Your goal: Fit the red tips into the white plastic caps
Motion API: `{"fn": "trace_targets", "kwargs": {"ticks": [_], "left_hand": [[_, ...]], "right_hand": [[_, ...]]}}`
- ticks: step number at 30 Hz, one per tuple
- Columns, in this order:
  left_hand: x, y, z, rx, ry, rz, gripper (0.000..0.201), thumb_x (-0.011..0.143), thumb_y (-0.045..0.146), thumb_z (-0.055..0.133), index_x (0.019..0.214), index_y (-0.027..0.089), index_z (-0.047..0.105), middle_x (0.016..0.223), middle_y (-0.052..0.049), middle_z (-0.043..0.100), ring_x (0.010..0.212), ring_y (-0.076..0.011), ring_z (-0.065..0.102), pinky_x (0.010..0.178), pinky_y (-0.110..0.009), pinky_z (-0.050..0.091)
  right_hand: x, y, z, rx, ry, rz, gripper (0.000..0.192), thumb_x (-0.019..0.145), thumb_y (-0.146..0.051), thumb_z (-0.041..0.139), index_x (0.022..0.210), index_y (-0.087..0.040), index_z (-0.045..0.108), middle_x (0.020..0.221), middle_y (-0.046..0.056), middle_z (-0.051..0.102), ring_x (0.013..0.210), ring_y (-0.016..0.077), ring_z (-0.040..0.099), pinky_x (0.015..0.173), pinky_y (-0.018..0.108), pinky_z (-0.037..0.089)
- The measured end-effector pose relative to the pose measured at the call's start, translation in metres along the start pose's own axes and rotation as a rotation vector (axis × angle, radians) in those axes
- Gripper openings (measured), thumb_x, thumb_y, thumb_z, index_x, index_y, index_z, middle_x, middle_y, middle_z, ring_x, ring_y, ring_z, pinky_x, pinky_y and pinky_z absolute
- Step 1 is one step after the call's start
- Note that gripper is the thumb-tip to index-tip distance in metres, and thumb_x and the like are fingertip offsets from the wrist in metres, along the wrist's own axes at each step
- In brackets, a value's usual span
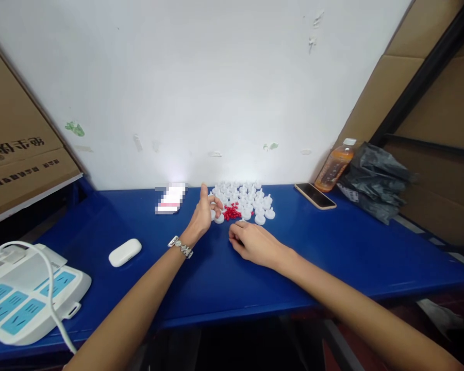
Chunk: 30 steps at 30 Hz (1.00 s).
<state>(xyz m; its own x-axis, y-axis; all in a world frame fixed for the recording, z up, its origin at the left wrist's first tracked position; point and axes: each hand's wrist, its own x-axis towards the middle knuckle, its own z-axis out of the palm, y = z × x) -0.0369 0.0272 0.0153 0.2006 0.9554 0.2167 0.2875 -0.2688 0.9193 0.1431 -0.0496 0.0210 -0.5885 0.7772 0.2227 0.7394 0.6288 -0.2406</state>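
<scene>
My left hand (205,212), thumb raised and fingers curled, is at the left edge of a group of white round plastic pieces with short stems (260,219). One white piece (213,214) shows between its palm and fingers. A small heap of red bits (232,212) lies among the white pieces, just right of this hand. My right hand (251,241) rests on the table in front of the heap, thumb and fingers pinched together. Whatever is between those fingertips is hidden.
On the blue table (232,288) are a white rounded case (125,252) and a power strip (31,293) with a cable at left. A phone (315,197), a drink bottle (334,166) and a black plastic bag (377,178) are at right. A white wall (224,93) stands behind.
</scene>
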Motion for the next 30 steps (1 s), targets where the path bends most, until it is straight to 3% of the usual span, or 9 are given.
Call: {"fn": "trace_targets", "kwargs": {"ticks": [3, 5, 7, 9, 14, 17, 22, 25, 30], "left_hand": [[-0.002, 0.011, -0.001, -0.215, -0.121, -0.153, 0.049, 0.085, 0.066, 0.050, 0.081, 0.018, 0.057, 0.059, 0.001, 0.053, 0.046, -0.0089, 0.044, 0.042, -0.022, 0.026], [-0.004, 0.017, -0.004, -0.308, -0.198, -0.190, 0.034, 0.077, 0.046, 0.069, 0.091, 0.017, 0.058, 0.067, 0.001, 0.055, 0.048, -0.0064, 0.042, 0.043, -0.021, 0.024], [-0.006, 0.019, -0.008, -0.369, -0.257, -0.176, 0.039, 0.070, 0.029, 0.077, 0.102, 0.017, 0.058, 0.077, 0.000, 0.057, 0.053, -0.0049, 0.044, 0.045, -0.020, 0.025], [-0.006, 0.018, -0.011, -0.397, -0.289, -0.135, 0.042, 0.071, 0.025, 0.078, 0.108, 0.016, 0.060, 0.087, -0.003, 0.058, 0.058, -0.0043, 0.047, 0.048, -0.019, 0.028], [-0.003, 0.012, -0.012, -0.341, -0.264, -0.067, 0.040, 0.080, 0.042, 0.072, 0.108, 0.016, 0.059, 0.096, -0.008, 0.067, 0.053, -0.0030, 0.043, 0.048, -0.020, 0.032], [-0.004, 0.015, -0.009, -0.249, -0.205, -0.062, 0.041, 0.082, 0.051, 0.067, 0.104, 0.017, 0.057, 0.081, -0.006, 0.070, 0.046, -0.0040, 0.041, 0.045, -0.020, 0.030], [-0.006, 0.016, -0.001, 0.017, -0.106, -0.002, 0.036, 0.080, 0.049, 0.068, 0.093, 0.017, 0.059, 0.050, 0.004, 0.054, 0.044, -0.0087, 0.045, 0.045, -0.020, 0.031], [-0.007, 0.012, 0.004, 0.137, -0.075, 0.064, 0.035, 0.076, 0.039, 0.072, 0.101, 0.017, 0.061, 0.056, 0.005, 0.057, 0.047, -0.0094, 0.047, 0.047, -0.021, 0.033], [-0.010, 0.011, 0.011, 0.115, -0.163, 0.158, 0.049, 0.069, 0.023, 0.072, 0.115, 0.018, 0.054, 0.086, -0.001, 0.069, 0.070, -0.0144, 0.061, 0.062, -0.024, 0.045]], "right_hand": [[-0.002, -0.001, -0.003, -0.031, -0.009, 0.048, 0.007, 0.086, -0.013, 0.054, 0.086, -0.018, 0.058, 0.085, 0.005, 0.062, 0.066, 0.0140, 0.055, 0.060, 0.026, 0.035], [-0.002, -0.001, -0.006, -0.042, -0.014, 0.063, 0.008, 0.086, -0.012, 0.053, 0.085, -0.018, 0.058, 0.084, 0.006, 0.063, 0.065, 0.0145, 0.056, 0.060, 0.026, 0.035], [-0.002, -0.001, -0.008, -0.048, -0.018, 0.066, 0.010, 0.086, -0.011, 0.052, 0.083, -0.018, 0.059, 0.084, 0.007, 0.064, 0.066, 0.0148, 0.057, 0.060, 0.026, 0.035], [-0.001, 0.000, -0.008, -0.050, -0.018, 0.062, 0.011, 0.085, -0.010, 0.051, 0.082, -0.018, 0.059, 0.082, 0.007, 0.065, 0.065, 0.0148, 0.057, 0.059, 0.026, 0.035], [0.004, 0.009, -0.006, 0.037, 0.035, 0.082, 0.009, 0.078, -0.011, 0.057, 0.073, -0.019, 0.058, 0.067, 0.002, 0.062, 0.056, 0.0130, 0.053, 0.055, 0.025, 0.034], [0.011, 0.018, -0.010, 0.293, 0.127, 0.128, 0.006, 0.076, -0.013, 0.059, 0.074, -0.019, 0.059, 0.063, -0.001, 0.061, 0.055, 0.0119, 0.055, 0.056, 0.024, 0.039], [0.030, 0.028, -0.024, 0.802, 0.320, 0.232, 0.005, 0.078, -0.023, 0.060, 0.079, -0.019, 0.057, 0.063, -0.002, 0.060, 0.052, 0.0117, 0.055, 0.050, 0.024, 0.045], [0.043, 0.026, -0.024, 0.960, 0.356, 0.217, 0.011, 0.078, -0.026, 0.061, 0.083, -0.020, 0.054, 0.062, -0.004, 0.057, 0.048, 0.0113, 0.053, 0.045, 0.024, 0.045], [0.049, 0.021, -0.009, 0.964, 0.373, 0.137, 0.012, 0.085, -0.030, 0.060, 0.087, -0.020, 0.052, 0.072, -0.001, 0.062, 0.063, 0.0126, 0.062, 0.059, 0.025, 0.049]]}}
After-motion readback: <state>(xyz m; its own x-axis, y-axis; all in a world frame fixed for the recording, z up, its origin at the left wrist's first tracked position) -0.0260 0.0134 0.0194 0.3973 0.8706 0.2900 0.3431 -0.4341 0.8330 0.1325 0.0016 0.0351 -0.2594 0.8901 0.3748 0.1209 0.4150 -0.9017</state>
